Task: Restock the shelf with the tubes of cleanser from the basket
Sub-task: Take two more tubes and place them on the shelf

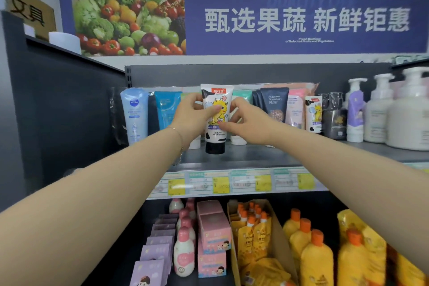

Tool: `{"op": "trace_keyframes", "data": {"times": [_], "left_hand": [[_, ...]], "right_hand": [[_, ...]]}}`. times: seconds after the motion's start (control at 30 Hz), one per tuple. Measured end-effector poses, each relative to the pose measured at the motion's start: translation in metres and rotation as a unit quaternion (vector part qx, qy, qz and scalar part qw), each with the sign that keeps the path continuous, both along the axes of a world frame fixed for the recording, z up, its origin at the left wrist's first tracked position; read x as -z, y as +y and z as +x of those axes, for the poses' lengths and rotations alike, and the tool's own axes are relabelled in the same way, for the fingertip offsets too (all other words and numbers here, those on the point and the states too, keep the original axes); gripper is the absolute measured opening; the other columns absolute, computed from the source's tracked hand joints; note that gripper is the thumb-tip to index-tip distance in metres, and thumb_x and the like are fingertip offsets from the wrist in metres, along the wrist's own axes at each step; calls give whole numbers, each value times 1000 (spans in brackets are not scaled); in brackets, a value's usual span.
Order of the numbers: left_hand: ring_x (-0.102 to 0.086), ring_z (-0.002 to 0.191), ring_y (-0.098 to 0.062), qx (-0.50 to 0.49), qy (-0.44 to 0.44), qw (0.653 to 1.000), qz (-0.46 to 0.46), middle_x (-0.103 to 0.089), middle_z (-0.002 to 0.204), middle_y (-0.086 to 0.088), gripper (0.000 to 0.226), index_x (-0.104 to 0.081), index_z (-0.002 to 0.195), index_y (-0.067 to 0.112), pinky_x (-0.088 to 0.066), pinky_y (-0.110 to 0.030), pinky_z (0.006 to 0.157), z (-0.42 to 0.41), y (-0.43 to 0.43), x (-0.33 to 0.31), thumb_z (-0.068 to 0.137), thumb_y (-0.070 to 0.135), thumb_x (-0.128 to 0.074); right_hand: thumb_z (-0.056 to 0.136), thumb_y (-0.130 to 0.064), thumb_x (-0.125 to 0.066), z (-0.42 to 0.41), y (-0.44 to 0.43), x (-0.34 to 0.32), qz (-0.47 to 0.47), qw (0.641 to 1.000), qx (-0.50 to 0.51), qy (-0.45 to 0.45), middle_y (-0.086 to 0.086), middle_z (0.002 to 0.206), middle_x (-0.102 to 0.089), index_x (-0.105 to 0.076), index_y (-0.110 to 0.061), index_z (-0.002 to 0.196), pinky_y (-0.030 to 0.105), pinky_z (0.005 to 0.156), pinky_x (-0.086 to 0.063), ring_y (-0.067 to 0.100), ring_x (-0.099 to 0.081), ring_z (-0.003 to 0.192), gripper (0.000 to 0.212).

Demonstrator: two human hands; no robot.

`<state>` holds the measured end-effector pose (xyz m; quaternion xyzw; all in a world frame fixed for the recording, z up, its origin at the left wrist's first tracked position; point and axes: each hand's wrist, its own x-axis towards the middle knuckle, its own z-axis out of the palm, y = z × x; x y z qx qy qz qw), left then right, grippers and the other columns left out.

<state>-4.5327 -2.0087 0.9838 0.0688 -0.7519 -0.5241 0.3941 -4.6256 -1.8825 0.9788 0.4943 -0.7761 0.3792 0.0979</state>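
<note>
A white cleanser tube (216, 109) with a yellow cartoon figure and a black cap stands cap-down near the front of the dark shelf (250, 155). My left hand (192, 115) grips its left side, with the thumb across the front. My right hand (246, 118) pinches its right edge from the other side. Behind the tube stands a row of other tubes: a pale blue tube (134, 115), a teal tube (167, 108), a dark navy tube (275, 104), a pink tube (294, 109) and a second cartoon tube (313, 114). The basket is out of view.
White pump bottles (404, 111) fill the shelf's right end. Yellow price tags (220, 184) line the shelf edge. Below are pink bottles and boxes (213, 237), orange-capped pouches (253, 230) and yellow bottles (315, 260). A black side panel (69, 111) closes the left.
</note>
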Motion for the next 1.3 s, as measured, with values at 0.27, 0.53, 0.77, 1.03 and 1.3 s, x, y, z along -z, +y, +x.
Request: {"op": "trace_keyframes", "data": {"times": [0.27, 0.53, 0.77, 1.03, 1.3], "left_hand": [[-65, 77, -15, 35, -7, 999, 34, -66, 93, 0, 39, -54, 118, 19, -55, -30, 66, -32, 66, 0, 85, 4, -69], [-68, 92, -27, 19, -8, 998, 57, -66, 99, -8, 48, -45, 115, 13, -57, -45, 79, -83, 130, 6, 78, -3, -73], [-70, 89, -29, -10, 8, 999, 43, -68, 92, -7, 42, -52, 100, 23, -57, -51, 82, -135, 171, 7, 74, 1, -78], [-66, 96, -19, -82, 24, 996, -10, -71, 108, -2, 47, -64, 118, 26, -54, -33, 84, -188, 206, 6, 76, 12, -80], [-65, 95, -20, -73, -34, 997, -22, -69, 109, -6, 55, -57, 130, 24, -49, -24, 66, -221, 214, 4, 81, -1, -66]], "right_hand": [[92, -24, -66, -35, 55, 1, -50, 998, -12, -43, 3, 89, -65, -42, -20, 109, 33, 65, -54, 21, -68, 81, 30], [90, -20, -69, -85, 123, 0, -68, 995, 19, -71, 8, 89, -66, -39, -19, 109, 19, 48, -42, 20, -64, 76, 35], [92, -21, -66, -127, 166, 3, -75, 995, 40, -55, 8, 88, -64, -36, -21, 110, 21, 51, -41, 16, -59, 68, 35], [94, -14, -58, -173, 188, 2, -154, 977, 78, -128, 9, 106, -67, -44, -25, 108, 42, 77, -58, 28, -68, 93, 23], [94, -5, -48, -204, 187, -3, -182, 956, 89, -213, 8, 110, -68, -56, -26, 111, 48, 83, -58, 31, -68, 96, 28]]}}
